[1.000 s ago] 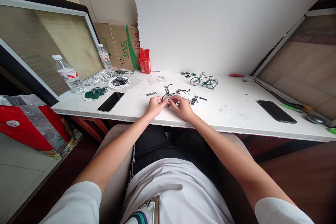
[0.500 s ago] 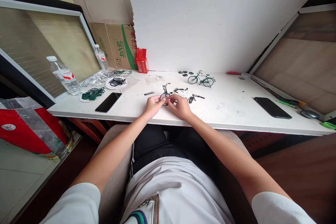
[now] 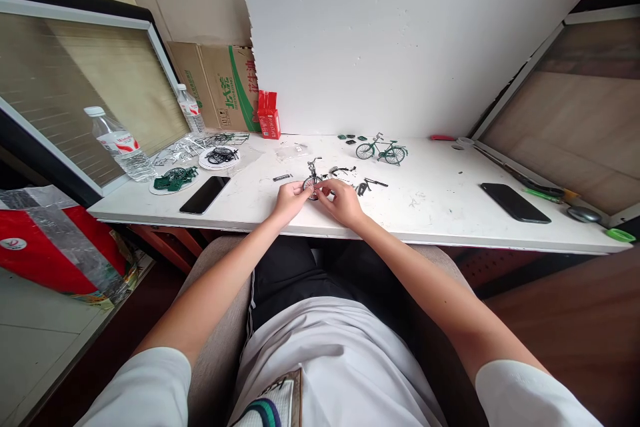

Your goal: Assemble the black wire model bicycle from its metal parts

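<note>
Left hand (image 3: 291, 199), right hand (image 3: 345, 203) at model bicycle (image 3: 313, 175) | dark | upright | thin-spoked

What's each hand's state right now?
Left hand: closed, holding the dark model bicycle at its wheel.
Right hand: closed at the same wheel; what it grips can't be told.

Head cam — fwd/down over desk (image 3: 435, 213), fairly nr.

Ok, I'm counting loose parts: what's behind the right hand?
Black parts lie just beyond the right hand, with the green bike farther back. Whatever the hand itself covers cannot be seen.
</note>
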`<act>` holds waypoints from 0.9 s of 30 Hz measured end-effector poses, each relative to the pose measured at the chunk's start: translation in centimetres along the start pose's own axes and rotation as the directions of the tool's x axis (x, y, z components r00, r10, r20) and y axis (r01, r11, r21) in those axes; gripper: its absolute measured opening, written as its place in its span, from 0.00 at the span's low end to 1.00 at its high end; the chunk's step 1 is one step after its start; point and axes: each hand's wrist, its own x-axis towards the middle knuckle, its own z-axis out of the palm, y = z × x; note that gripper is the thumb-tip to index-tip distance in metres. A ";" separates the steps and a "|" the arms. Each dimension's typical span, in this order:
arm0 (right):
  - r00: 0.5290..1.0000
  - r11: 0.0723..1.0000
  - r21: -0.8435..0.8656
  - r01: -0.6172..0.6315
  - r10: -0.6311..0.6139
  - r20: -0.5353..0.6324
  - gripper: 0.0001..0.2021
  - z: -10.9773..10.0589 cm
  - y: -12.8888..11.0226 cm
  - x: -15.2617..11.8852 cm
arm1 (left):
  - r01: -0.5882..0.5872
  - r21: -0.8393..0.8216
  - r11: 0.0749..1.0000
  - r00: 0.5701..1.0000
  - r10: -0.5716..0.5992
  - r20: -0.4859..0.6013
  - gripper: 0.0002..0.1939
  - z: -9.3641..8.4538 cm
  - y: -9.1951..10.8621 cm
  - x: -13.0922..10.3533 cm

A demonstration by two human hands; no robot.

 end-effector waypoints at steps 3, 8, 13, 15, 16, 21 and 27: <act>1.000 1.000 -0.017 -0.002 0.001 -0.015 0.08 0.0 -0.1 0.0 | 0.004 -0.008 1.000 1.000 -0.004 0.009 0.18 0.0 -0.1 0.0; 0.999 1.000 -0.026 0.006 -0.007 -0.034 0.07 0.1 0.1 -0.1 | 0.009 -0.008 1.000 1.000 -0.009 0.014 0.17 0.0 0.1 0.0; 0.999 1.000 -0.004 0.018 -0.018 -0.049 0.06 0.2 0.4 -0.1 | 0.009 0.011 1.000 1.000 -0.009 0.014 0.16 0.2 0.5 -0.2; 0.999 1.000 0.001 0.020 -0.020 -0.047 0.06 0.2 0.5 -0.1 | 0.005 0.019 1.000 1.000 -0.006 0.016 0.16 0.2 0.6 -0.2; 0.999 1.000 0.006 0.020 -0.019 -0.043 0.06 0.2 0.5 -0.1 | 0.004 0.023 1.000 1.000 -0.004 0.017 0.16 0.2 0.6 -0.3; 1.000 0.997 0.074 -0.001 0.003 -0.024 0.06 0.1 0.4 0.0 | 0.007 0.020 1.000 1.000 -0.007 0.027 0.15 0.2 0.5 -0.3; 0.998 0.981 0.182 -0.066 0.061 0.033 0.07 -0.2 0.5 0.2 | 0.016 0.023 1.000 0.999 -0.016 0.029 0.15 0.1 0.4 -0.3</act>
